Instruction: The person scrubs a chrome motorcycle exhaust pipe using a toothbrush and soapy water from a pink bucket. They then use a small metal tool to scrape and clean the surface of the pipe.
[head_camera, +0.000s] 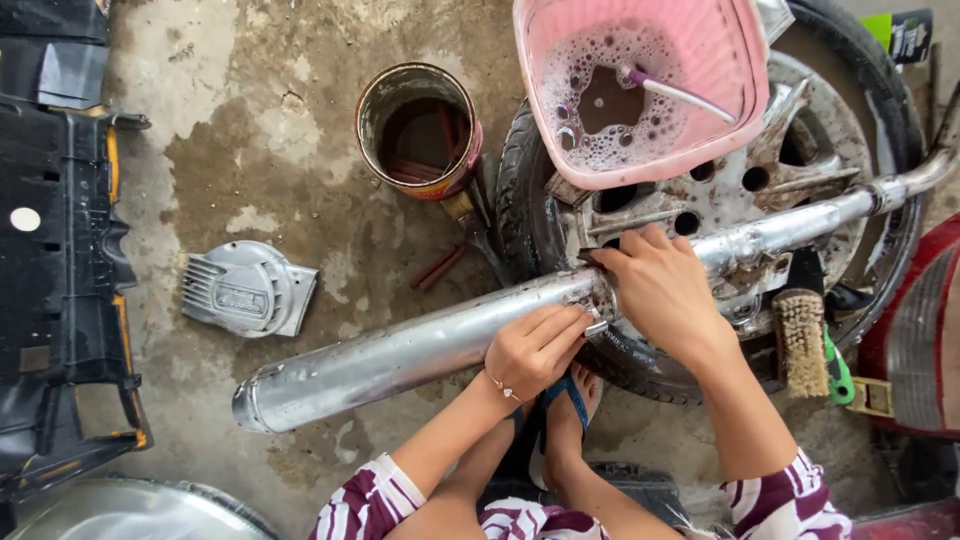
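The left hand (535, 348) pinches a small metal piece against a long silver exhaust pipe (400, 355), while the right hand (660, 290) grips the pipe just beside it. The pipe lies across a motorcycle wheel (720, 190). A pink basin (740, 100) of soapy water rests on the wheel, a rusty can (420, 130) beside it, a scrub brush (802, 340) near the right wrist.

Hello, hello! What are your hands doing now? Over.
Left hand pinching a small metal piece against the exhaust pipe. Right hand gripping pipe by the wheel. Brush beside right wrist.
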